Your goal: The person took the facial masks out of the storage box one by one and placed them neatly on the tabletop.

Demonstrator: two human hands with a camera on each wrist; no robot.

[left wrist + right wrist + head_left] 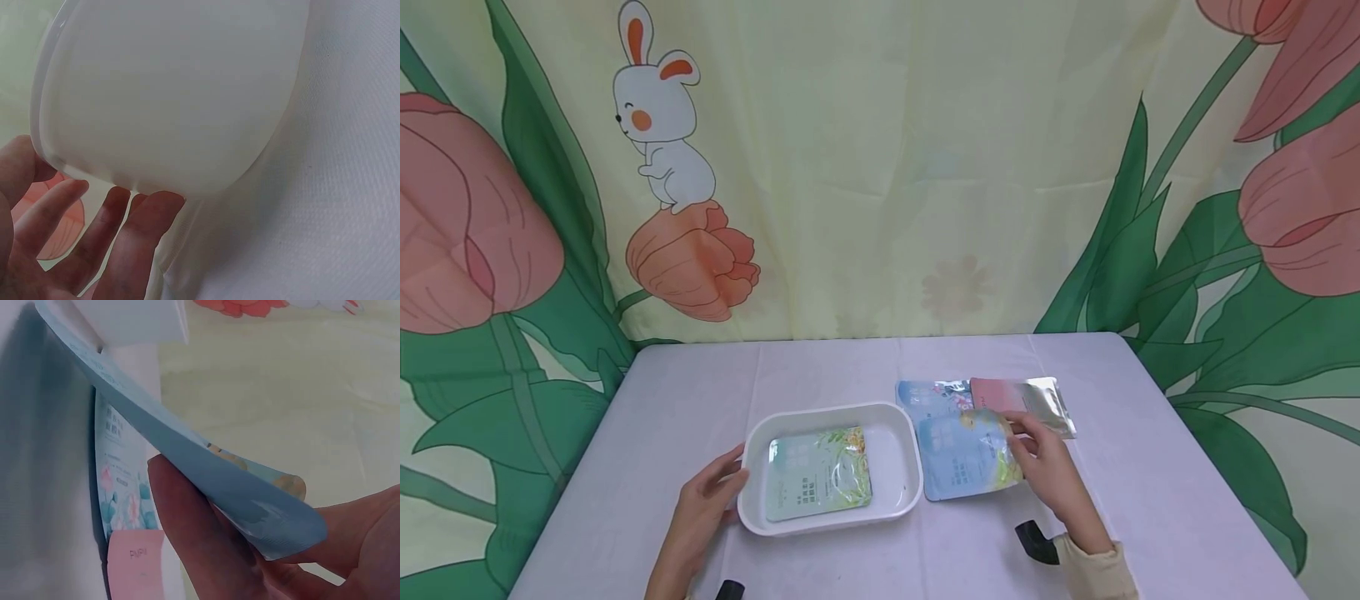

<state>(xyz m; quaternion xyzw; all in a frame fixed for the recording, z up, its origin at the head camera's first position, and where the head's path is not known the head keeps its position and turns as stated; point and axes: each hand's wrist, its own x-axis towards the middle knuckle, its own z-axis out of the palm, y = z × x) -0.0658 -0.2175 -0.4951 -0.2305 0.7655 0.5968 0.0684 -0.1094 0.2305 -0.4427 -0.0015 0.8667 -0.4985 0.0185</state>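
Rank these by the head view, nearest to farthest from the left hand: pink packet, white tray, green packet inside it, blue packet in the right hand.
1. White tray, touching the left hand.
2. Green packet, lying in the tray.
3. Blue packet, right of the tray, held by the right hand.
4. Pink packet, farther right and back.

Behind the white-clothed counter [685, 387], a pale curtain [887, 167] is hanging, showing a white rabbit [668, 117] sitting on an orange flower [688, 262] between pink tulips [467, 217].
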